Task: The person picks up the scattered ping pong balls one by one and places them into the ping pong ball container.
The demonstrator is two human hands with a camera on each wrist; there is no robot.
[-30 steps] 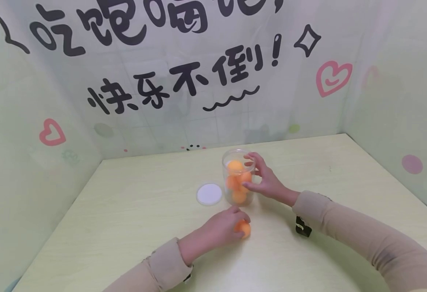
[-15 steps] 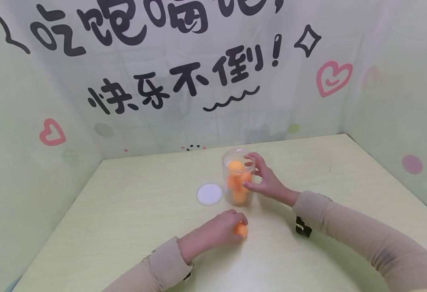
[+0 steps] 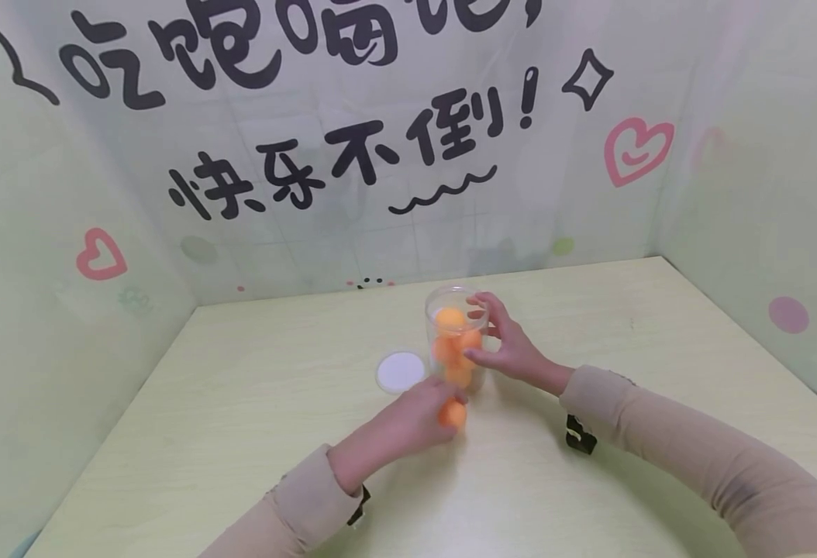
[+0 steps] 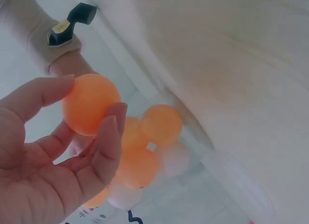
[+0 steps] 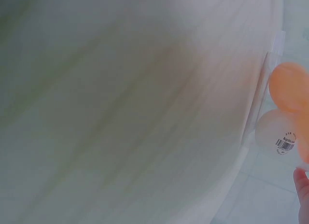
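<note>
In the head view my left hand (image 3: 408, 418) pinches an orange ping-pong ball (image 3: 456, 416) between thumb and fingertips, just in front of a clear jar (image 3: 442, 300). The left wrist view shows that ball (image 4: 91, 103) close up, with more orange balls (image 4: 140, 166) and paler ones behind it. My right hand (image 3: 515, 349) holds the upright jar from its right side, thumb toward the front and fingers behind. Several orange balls fill the lower part of the jar, which has no lid on. A white ball (image 5: 275, 132) with printed marks appears in the right wrist view.
A round white lid (image 3: 400, 372) lies flat on the pale wooden table (image 3: 241, 418), left of the jar. Printed curtains (image 3: 297, 248) stand along the back and both sides of the table.
My left hand has gripped the ball, drawn it slightly left, then moved it up the view toward the jar's base. My right hand and the jar stay in place.
</note>
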